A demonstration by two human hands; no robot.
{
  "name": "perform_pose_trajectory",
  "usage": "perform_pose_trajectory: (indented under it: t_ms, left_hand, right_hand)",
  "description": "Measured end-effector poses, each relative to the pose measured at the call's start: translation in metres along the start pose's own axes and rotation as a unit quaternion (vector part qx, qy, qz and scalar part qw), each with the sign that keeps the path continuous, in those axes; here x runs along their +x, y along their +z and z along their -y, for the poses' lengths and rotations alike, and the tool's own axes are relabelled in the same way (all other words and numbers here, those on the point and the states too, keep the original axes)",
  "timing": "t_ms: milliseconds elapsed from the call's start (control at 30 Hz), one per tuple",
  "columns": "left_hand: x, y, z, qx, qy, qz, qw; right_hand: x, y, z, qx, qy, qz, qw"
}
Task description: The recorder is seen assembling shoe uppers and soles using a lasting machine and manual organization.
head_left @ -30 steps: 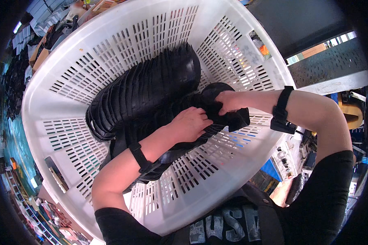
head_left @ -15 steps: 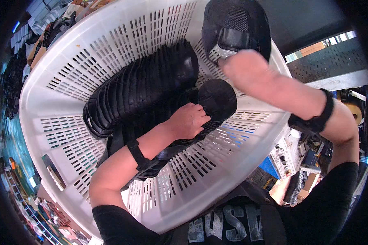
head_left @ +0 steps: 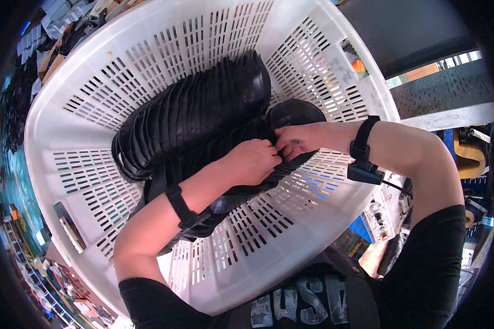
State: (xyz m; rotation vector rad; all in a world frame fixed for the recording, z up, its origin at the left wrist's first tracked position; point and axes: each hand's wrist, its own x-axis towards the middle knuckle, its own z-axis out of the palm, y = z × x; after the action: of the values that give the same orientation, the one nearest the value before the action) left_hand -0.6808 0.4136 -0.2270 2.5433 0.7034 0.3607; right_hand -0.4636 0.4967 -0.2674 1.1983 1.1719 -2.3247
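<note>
A white slatted plastic basket [head_left: 351,192] holds two long rows of black shoe uppers, nested one inside another. The farther row [head_left: 203,104] lies slantwise with its rounded end toward the upper right. My left hand [head_left: 252,162] has its fingers curled on the nearer row of shoe uppers [head_left: 225,205], close to its right end. At that end my right hand [head_left: 299,140] grips the outermost black shoe upper [head_left: 296,111], whose rounded part rises behind the knuckles. The fingertips of both hands nearly meet there and are partly hidden.
A dark panel [head_left: 406,33] and a perforated metal beam [head_left: 450,88] stand beyond the basket at the upper right. Machine parts and a blue object [head_left: 362,227] show below my right arm. Boxes and piled goods line the left, over a green floor [head_left: 16,192].
My right hand has come down and left from the basket's far right rim, bringing a black shoe upper to the nearer row's end. My left hand has stayed almost in place.
</note>
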Motion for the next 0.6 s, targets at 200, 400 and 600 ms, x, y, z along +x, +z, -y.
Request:
perform_pose_trajectory:
  t_ms: [200, 400, 600]
  left_hand:
    - [0.011, -0.021, -0.009, -0.050, -0.015, -0.102, 0.993]
    - [0.084, -0.018, -0.015, -0.054, 0.041, -0.248, 0.967]
    - [0.118, 0.046, -0.029, -0.018, 0.019, 0.312, 0.950]
  right_hand:
    - [-0.032, 0.015, 0.052, -0.266, 0.010, 0.097, 0.959]
    - [-0.156, 0.038, 0.106, -0.440, 0.024, -0.125, 0.889]
    - [-0.296, 0.106, -0.002, -0.232, -0.308, -0.257, 0.886]
